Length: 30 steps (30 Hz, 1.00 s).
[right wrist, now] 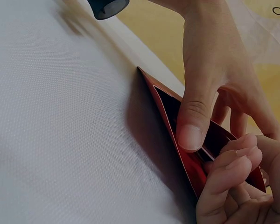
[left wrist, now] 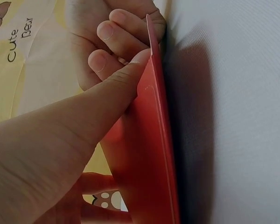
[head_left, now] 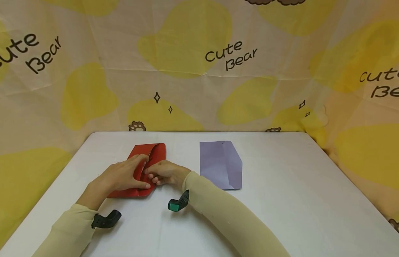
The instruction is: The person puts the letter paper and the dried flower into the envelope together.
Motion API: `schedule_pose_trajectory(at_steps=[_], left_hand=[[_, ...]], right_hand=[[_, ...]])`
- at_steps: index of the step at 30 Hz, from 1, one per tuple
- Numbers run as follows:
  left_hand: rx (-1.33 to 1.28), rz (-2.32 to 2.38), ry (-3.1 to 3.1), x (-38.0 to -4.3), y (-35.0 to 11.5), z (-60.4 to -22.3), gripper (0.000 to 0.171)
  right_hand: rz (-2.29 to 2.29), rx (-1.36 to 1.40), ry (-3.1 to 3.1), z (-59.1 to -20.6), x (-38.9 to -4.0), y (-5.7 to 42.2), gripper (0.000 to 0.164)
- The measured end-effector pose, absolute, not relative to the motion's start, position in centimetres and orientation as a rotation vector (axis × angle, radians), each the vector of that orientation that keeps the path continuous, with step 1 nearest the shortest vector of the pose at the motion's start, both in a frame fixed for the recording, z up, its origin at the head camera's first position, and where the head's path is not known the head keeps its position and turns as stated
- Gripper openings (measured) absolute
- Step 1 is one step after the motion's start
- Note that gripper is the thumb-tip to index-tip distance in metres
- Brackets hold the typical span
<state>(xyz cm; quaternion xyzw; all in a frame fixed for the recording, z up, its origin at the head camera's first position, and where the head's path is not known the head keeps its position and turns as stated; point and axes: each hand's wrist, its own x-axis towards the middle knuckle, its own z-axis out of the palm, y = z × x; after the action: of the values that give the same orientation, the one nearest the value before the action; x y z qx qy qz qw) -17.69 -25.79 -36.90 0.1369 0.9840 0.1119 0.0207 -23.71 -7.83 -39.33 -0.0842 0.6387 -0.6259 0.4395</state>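
A red envelope lies on the left of the table, its mouth parted; in the right wrist view a dark gap shows between its layers. My left hand spreads over it, the straight thumb pressing near the mouth and the other fingers resting across the pocket. From the right, my right hand reaches to the mouth with curled fingers and pinches there. A thin pale edge shows beside those fingertips; I cannot tell what it is. A lilac envelope lies apart, right of the red one.
Both envelopes lie on a white table with rounded far corners. A yellow patterned cloth hangs behind and around it. Small dark wrist cameras stick out from both sleeves, low over the tabletop.
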Motion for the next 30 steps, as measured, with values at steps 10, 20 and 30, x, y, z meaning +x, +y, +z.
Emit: schedule_pose_trajectory(at_steps=[10,20,30], left_hand=[[0.428,0.334,3.053,-17.7,-25.6,-36.8,0.086],[0.409,0.327,3.056,-17.7,-25.5,-36.9,0.086],[0.382,0.321,3.044,-17.7,-25.3,-36.8,0.093]], right_hand=[[-1.597,-0.181,1.602,-39.6,-23.9,-7.6,0.021],[-1.668,-0.125,1.651,-39.2,-23.9,-7.3,0.022],[-1.762,-0.029,1.712,-38.6,-24.1,-6.7,0.025]])
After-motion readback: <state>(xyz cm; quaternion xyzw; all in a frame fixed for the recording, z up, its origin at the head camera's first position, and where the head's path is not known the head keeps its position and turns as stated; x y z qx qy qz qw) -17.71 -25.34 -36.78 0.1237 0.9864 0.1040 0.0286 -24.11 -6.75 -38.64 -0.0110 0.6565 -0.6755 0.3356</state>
